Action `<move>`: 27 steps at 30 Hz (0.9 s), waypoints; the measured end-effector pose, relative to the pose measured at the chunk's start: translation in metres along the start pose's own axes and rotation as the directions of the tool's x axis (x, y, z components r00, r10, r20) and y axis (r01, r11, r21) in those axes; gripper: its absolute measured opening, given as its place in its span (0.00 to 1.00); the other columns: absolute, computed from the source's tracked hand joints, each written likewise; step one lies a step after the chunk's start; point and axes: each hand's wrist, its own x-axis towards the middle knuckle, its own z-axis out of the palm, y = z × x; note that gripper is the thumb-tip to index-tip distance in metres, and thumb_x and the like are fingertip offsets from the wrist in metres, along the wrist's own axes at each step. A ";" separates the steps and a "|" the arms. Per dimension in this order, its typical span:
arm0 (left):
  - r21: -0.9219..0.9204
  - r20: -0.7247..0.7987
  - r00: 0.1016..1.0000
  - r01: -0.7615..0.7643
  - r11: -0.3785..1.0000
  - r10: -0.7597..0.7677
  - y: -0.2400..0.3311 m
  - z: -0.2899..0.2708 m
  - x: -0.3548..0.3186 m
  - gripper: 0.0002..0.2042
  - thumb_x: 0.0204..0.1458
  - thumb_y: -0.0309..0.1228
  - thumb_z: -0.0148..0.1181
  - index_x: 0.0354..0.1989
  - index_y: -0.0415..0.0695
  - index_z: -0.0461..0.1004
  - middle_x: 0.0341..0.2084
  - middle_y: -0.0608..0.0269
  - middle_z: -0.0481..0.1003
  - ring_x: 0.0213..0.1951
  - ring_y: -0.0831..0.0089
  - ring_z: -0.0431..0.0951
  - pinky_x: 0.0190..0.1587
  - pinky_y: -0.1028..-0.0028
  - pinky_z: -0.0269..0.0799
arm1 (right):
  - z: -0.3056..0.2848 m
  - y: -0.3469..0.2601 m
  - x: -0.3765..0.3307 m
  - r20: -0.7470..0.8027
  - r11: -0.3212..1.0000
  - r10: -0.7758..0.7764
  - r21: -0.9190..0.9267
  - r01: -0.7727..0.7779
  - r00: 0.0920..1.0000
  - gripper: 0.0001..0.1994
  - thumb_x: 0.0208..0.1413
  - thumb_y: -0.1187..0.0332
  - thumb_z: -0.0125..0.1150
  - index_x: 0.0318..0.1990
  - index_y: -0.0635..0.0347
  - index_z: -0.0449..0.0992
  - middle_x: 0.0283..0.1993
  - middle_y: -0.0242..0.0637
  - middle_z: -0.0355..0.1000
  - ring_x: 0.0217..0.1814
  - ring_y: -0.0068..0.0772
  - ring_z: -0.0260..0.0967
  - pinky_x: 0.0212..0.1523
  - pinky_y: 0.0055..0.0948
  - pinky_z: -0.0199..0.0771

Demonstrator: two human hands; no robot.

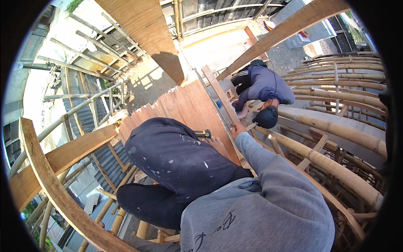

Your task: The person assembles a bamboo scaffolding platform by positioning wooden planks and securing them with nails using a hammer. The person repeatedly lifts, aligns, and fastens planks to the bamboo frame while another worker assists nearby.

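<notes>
My right hand (239,129), at the end of a grey sleeve, is closed on the near end of a narrow wooden board (220,94). That board slants away to the far left over the plywood edge. Low at the left, my left hand (102,225) is mostly hidden; its fingers curl at the edge of a long wooden plank (54,182). A tool with a black and yellow handle (203,133) lies beside my bare foot (219,147) on the plywood sheet (191,103). Just beyond my right hand, a co-worker (268,86) in a dark cap bends over the work.
Bamboo poles (331,126) run along the right, with timber framing beneath. A wide plywood piece (145,33) and a long beam (289,33) cross the far side. Bamboo rails (77,111) and corrugated sheets (111,161) lie below at left, past the plywood's jagged edge.
</notes>
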 end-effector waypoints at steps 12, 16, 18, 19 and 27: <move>0.000 0.052 0.999 -0.015 1.000 0.015 0.002 0.005 0.001 0.40 0.49 0.34 0.61 0.69 0.51 0.45 0.47 0.43 0.74 0.38 0.56 0.80 0.35 0.49 0.78 | -0.004 0.048 -0.005 0.117 0.953 0.304 -0.036 -0.302 0.946 0.15 0.53 0.67 0.60 0.48 0.57 0.77 0.44 0.49 0.78 0.49 0.49 0.75 0.52 0.40 0.74; -0.010 0.064 0.998 -0.022 1.000 0.022 0.003 0.006 0.001 0.40 0.49 0.34 0.62 0.69 0.51 0.45 0.47 0.43 0.74 0.38 0.56 0.80 0.36 0.48 0.78 | -0.012 0.056 -0.006 0.132 0.939 0.344 -0.075 -0.337 0.930 0.15 0.54 0.65 0.58 0.49 0.55 0.78 0.47 0.48 0.77 0.51 0.46 0.75 0.54 0.38 0.73; -0.011 0.075 0.997 -0.021 1.000 0.022 0.003 0.007 0.001 0.40 0.48 0.34 0.62 0.69 0.51 0.45 0.47 0.43 0.74 0.39 0.55 0.79 0.36 0.47 0.78 | -0.020 0.058 -0.007 0.121 0.926 0.371 -0.114 -0.359 0.920 0.15 0.55 0.64 0.58 0.49 0.54 0.79 0.48 0.46 0.77 0.52 0.45 0.75 0.55 0.36 0.73; -0.012 0.077 0.997 -0.022 1.000 0.023 0.004 0.007 0.002 0.41 0.48 0.33 0.62 0.69 0.51 0.45 0.47 0.43 0.74 0.39 0.55 0.79 0.36 0.47 0.78 | -0.024 0.059 -0.008 0.131 0.921 0.388 -0.107 -0.376 0.913 0.15 0.55 0.62 0.59 0.49 0.54 0.79 0.49 0.46 0.77 0.53 0.45 0.75 0.56 0.37 0.72; -0.028 0.107 0.994 -0.032 0.999 0.035 0.005 0.007 0.000 0.42 0.47 0.33 0.63 0.69 0.51 0.45 0.47 0.43 0.74 0.40 0.55 0.79 0.38 0.45 0.77 | -0.032 0.081 0.002 0.099 0.892 0.452 -0.037 -0.450 0.887 0.17 0.55 0.57 0.60 0.50 0.51 0.79 0.53 0.43 0.76 0.57 0.44 0.72 0.61 0.37 0.69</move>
